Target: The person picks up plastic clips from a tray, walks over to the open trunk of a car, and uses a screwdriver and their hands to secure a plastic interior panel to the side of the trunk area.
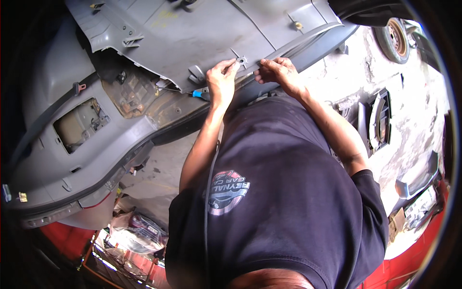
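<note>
A large grey plastic trim panel (192, 43) lies in front of me, with moulded ribs and bosses facing up. My left hand (222, 79) is closed in a pinch at a small round boss (241, 61) near the panel's near edge. Whatever its fingertips hold is too small to make out. Just to the right, my right hand (281, 74) is over the same edge, thumb and forefinger pressed together and the other fingers curled. Its contents cannot be made out either. A blue-handled tool (197, 94), perhaps a screwdriver, lies left of my left hand beside the panel's corner.
To the left is a car's grey interior side trim (110, 137) with a square opening, a seat belt (77, 89) and exposed, dirty metal (137, 94). A wheel (393, 41) and a dark plastic part (380, 120) lie on the floor at right. Plastic-wrapped items (139, 233) are at lower left.
</note>
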A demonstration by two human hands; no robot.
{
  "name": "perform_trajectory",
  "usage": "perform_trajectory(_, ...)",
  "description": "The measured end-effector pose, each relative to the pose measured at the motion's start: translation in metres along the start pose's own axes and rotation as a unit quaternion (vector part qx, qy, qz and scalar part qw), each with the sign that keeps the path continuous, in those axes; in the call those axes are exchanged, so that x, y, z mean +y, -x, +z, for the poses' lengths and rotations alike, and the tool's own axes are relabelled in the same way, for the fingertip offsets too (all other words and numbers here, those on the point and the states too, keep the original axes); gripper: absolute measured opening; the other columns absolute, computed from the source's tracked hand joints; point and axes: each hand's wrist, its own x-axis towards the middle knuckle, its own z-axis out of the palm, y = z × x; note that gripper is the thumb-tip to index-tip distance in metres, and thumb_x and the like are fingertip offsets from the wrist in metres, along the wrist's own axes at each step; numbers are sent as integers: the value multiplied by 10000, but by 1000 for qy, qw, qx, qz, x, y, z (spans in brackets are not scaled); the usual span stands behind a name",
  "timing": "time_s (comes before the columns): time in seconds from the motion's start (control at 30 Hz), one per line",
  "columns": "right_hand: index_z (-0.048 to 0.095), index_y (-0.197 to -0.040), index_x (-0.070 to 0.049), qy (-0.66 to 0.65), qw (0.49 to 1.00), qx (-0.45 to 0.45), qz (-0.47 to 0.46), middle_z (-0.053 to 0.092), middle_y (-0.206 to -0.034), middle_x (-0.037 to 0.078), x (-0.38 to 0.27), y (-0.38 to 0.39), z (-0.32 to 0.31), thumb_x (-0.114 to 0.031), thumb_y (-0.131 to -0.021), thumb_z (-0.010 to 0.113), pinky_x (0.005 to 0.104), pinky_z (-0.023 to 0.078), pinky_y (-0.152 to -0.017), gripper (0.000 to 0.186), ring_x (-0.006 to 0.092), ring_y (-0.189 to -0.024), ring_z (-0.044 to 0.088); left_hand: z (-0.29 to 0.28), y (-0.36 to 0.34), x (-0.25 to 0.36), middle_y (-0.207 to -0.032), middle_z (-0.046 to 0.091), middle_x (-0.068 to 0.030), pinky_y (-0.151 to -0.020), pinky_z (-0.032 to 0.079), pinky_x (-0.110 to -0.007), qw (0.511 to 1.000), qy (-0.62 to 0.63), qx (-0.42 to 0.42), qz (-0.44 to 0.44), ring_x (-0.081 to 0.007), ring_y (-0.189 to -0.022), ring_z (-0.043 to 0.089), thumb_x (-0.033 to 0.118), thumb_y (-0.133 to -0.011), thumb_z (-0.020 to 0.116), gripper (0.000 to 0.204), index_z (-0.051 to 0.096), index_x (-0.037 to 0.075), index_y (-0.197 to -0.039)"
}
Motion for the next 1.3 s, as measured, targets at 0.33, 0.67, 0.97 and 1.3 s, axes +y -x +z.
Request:
perform_trajectory(0.33, 658, -1056, 127, -14, 999, -28, -11, 718, -943, 225, 0, -4, -5, -206, -949, 608, 366, 592, -785, 354, 283, -815, 720, 7, 5, 7, -979, 745, -166, -827, 536, -299, 998, -30, 34, 38, -176, -906, 702, 127, -903, 710, 238, 722, -49, -1062)
perform_trajectory(0.67, 666, -1022, 133, -8, 999, -45, -25, 720, -899, 217, 1, -8, -7, -179, -932, 616, 361, 587, -758, 329, 276, -770, 712, 15, 3, 8, -933, 749, -141, -736, 535, -293, 992, -84, 71, 67, -182, -804, 703, 132, -885, 724, 224, 737, -31, -1038)
perform_trajectory(0.97, 644, -1107, 140, -6, 999, -45, 12, 725, -920, 223, -1, -10, -8, -150, -942, 571, 362, 590, -757, 341, 276, -773, 722, -8, -14, 8, -824, 730, -78, -621, 503, -246, 996, 5, -64, -57, -96, -706, 658, 25, -867, 709, 108, 702, -54, -942)
perform_trajectory(1.3, 653, -1065, 143, 2, 1000, -26, -5, 725, -896, 212, -2, -5, -4, -156, -936, 596, 342, 578, -736, 330, 255, -753, 710, -20, -57, 20, -626, 641, -30, -530, 433, -243, 963, -62, -244, -96, -62, -591, 575, 160, -834, 773, 199, 654, 2, -814)
